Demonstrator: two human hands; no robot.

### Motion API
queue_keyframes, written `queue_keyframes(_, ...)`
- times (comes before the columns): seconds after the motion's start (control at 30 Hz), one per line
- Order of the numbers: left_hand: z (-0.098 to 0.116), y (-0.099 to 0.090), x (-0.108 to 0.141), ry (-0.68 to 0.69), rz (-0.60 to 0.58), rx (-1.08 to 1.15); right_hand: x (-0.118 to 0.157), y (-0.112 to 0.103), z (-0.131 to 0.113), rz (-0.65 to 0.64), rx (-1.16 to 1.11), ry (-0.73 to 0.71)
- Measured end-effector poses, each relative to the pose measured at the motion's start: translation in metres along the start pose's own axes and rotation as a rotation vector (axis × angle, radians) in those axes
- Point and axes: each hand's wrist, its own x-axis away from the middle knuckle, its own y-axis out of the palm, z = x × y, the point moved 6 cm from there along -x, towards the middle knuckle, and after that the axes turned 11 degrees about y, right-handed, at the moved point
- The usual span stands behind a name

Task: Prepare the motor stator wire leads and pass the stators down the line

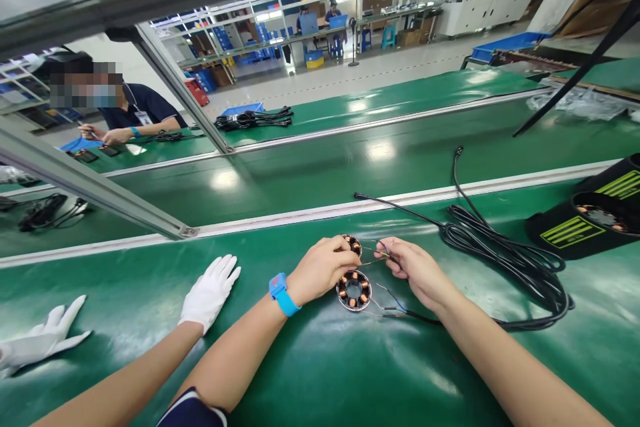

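My left hand [323,270], with a blue strap at the wrist, has its fingers closed on a round motor stator [353,245] with copper windings, partly hidden behind the fingers. My right hand [413,270] pinches the thin wires at the end of a black cable, just to the right of that stator. A second stator [354,291] lies flat on the green mat, right below my left fingers. Its thin leads run right to another black cable end [420,315], which passes under my right wrist.
Coiled black cables [487,237] lie to the right, beside black cylindrical housings [575,223] with yellow-green labels. A co-worker's white-gloved hands [210,293] rest on the mat at left. A metal post [100,177] slants down to the white rail [280,219]. Another person sits across the line.
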Motion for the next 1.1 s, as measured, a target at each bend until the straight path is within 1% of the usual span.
queue_keyframes(0.1, 0.000, 0.002, -0.001, 0.014, -0.010, 0.015, -0.004, 0.000, 0.001, 0.002, -0.008, 0.022)
queue_keyframes(0.17, 0.002, -0.003, 0.001, 0.019, 0.009, 0.043, -0.003, -0.005, -0.001, -0.002, 0.029, 0.017)
queue_keyframes(0.2, 0.004, -0.008, 0.003, 0.021, 0.021, 0.057, 0.000, -0.010, -0.004, -0.001, 0.058, -0.015)
queue_keyframes(0.27, 0.012, -0.019, 0.010, 0.031, 0.032, 0.060, 0.012, -0.022, -0.013, -0.001, 0.161, -0.137)
queue_keyframes(0.3, 0.017, -0.025, 0.014, 0.044, 0.018, 0.047, 0.020, -0.029, -0.019, -0.015, 0.252, -0.211)
queue_keyframes(0.37, 0.028, -0.030, 0.023, 0.082, -0.064, 0.001, 0.037, -0.037, -0.024, -0.087, 0.517, -0.317)
queue_keyframes(0.43, 0.038, -0.027, 0.029, 0.103, -0.171, -0.052, 0.049, -0.040, -0.018, -0.188, 0.827, -0.336)
queue_keyframes(0.47, 0.040, -0.022, 0.031, 0.092, -0.217, -0.082, 0.052, -0.041, -0.014, -0.225, 0.958, -0.331)
queue_keyframes(0.5, 0.041, -0.017, 0.033, 0.068, -0.253, -0.116, 0.053, -0.041, -0.010, -0.240, 1.058, -0.323)
queue_keyframes(0.57, 0.039, -0.007, 0.032, 0.013, -0.298, -0.170, 0.051, -0.039, -0.005, -0.243, 1.148, -0.315)
queue_keyframes(0.63, 0.037, 0.001, 0.029, -0.003, -0.305, -0.198, 0.045, -0.036, -0.006, -0.239, 1.115, -0.309)
queue_keyframes(0.7, 0.035, 0.005, 0.026, 0.008, -0.282, -0.222, 0.039, -0.036, -0.011, -0.202, 1.040, -0.310)
queue_keyframes(0.83, 0.029, 0.005, 0.022, 0.002, -0.217, -0.281, 0.033, -0.050, -0.023, -0.012, 1.004, -0.376)
queue_keyframes(0.93, 0.030, 0.004, 0.021, -0.003, -0.169, -0.314, 0.030, -0.060, -0.025, 0.060, 0.987, -0.432)
queue_keyframes(1.0, 0.039, 0.000, 0.022, 0.029, -0.113, -0.327, 0.030, -0.068, -0.027, 0.112, 0.948, -0.487)
queue_keyframes(1.03, 0.046, -0.006, 0.023, 0.056, -0.068, -0.340, 0.031, -0.072, -0.028, 0.148, 0.924, -0.525)
queue_keyframes(1.07, 0.053, -0.014, 0.025, 0.081, -0.008, -0.366, 0.031, -0.077, -0.030, 0.188, 0.902, -0.565)
queue_keyframes(1.1, 0.060, -0.027, 0.029, 0.092, 0.072, -0.412, 0.031, -0.081, -0.031, 0.228, 0.883, -0.605)
